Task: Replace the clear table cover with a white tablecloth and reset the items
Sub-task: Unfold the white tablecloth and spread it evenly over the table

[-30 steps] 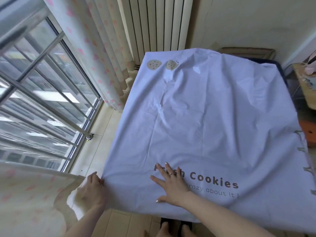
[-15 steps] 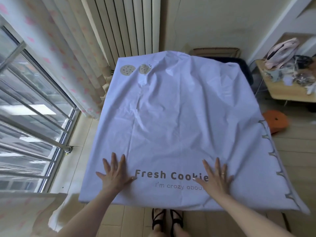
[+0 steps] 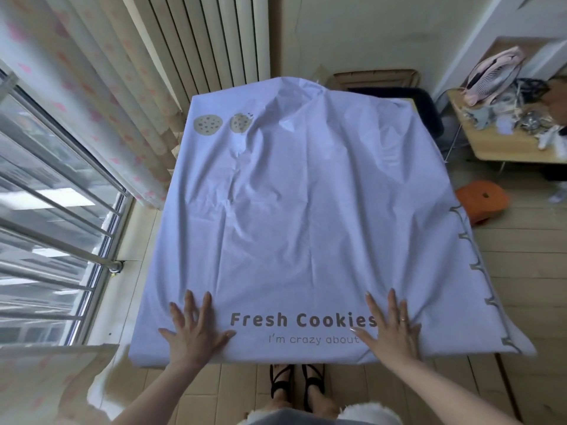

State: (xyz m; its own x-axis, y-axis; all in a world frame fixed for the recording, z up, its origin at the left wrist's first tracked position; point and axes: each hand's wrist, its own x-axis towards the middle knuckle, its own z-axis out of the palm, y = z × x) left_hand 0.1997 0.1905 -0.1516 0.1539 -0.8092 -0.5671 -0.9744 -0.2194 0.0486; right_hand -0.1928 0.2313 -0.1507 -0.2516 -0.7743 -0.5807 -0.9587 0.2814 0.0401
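Left fingers: I see the fingers (image 3: 206, 305) of the left hand (image 3: 193, 332) straight and fanned – palm flat on the cloth, gripping nothing.
Right fingers: the fingers (image 3: 391, 302) of the right hand (image 3: 389, 329) are likewise stretched out and spread, a ring on one, pressing flat with nothing held.
Between the hands: brown "Fresh Cookies" lettering (image 3: 302, 320), with a smaller line beneath that the right hand partly covers.
Task thing: the white fabric tablecloth (image 3: 300, 210) lies spread over the whole tabletop, so I cannot see the table itself; its near edge hangs just past my hands.
Surface: creased, with ridges running towards the far edge – most rumpled at the far middle. Two printed brown cookies (image 3: 208, 125) sit at the far left corner; a brown scalloped border (image 3: 469, 240) runs down the draped right side.
Below: feet in black strappy sandals (image 3: 296, 384) on the pale wooden plank floor (image 3: 527, 271).
Left of the room: a window with metal bars (image 3: 52, 210), and a pale curtain with pink marks (image 3: 101, 96).
Far wall: a cream ribbed radiator (image 3: 199, 38).
Right of the room: an orange plastic stool (image 3: 481, 200) on the floor, and beyond it a light wooden side table (image 3: 497, 145) crowded with small items I cannot make out.
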